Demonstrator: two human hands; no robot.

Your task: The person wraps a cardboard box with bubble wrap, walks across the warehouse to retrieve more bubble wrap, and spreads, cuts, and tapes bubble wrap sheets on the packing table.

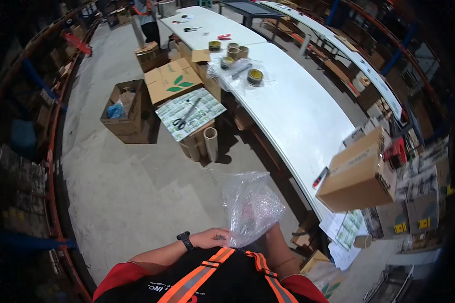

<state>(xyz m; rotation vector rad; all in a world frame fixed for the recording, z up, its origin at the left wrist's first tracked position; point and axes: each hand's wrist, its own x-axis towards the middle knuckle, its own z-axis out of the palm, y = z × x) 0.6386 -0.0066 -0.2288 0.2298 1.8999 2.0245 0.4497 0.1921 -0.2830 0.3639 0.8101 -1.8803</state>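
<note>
A bundle of clear bubble wrap [253, 207] is held up close to my chest, with something faintly reddish showing through it that I cannot make out. My left hand [212, 238], with a dark watch on its wrist, grips the lower left edge of the wrap. On the other side my right hand [274, 233] holds the bundle's lower right, its fingers mostly hidden by the plastic.
To my right runs a long white table [298, 111] with tape rolls [255, 77], a box cutter [320, 178] and a carton [356, 174]. Ahead, scissors [187, 113] lie on a printed board [207, 107] above cardboard tubes [211, 144]. An open box [124, 113] stands left. A person [147, 22] stands far off.
</note>
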